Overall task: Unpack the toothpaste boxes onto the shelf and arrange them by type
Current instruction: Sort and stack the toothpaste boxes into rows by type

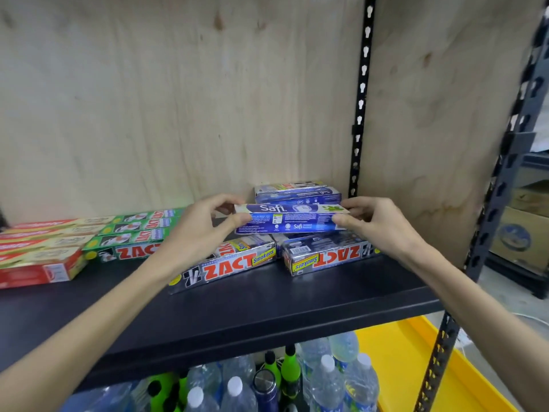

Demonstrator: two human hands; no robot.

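Held box: a blue Safi box (289, 218) is held level between both hands, above the silver Zact boxes (234, 264) at the right of the shelf (267, 310).
Left hand (205, 224): thumb and fingers (237, 219) pinch the box's left end, thumb on the front face.
Right hand (374, 221): fingers pinch the right end the same way.
Safi stack: more blue Safi boxes (298, 193) lie just behind the held one, against the plywood back wall (178, 99).
Other types: green Zact boxes (133, 233) sit in a row left of centre; red boxes (38, 254) lie at the far left.
Handling: a thin carton, likely light and fairly stiff along its length, but the glossy faces may slip and the walls could dent under a hard squeeze.
Where to hold: the two short ends, as now, look best; that keeps it level and the label in view.
Likely step: setting it with the blue stack.
Below: water bottles (326, 379) under the shelf, a yellow bin (416, 367) at right.
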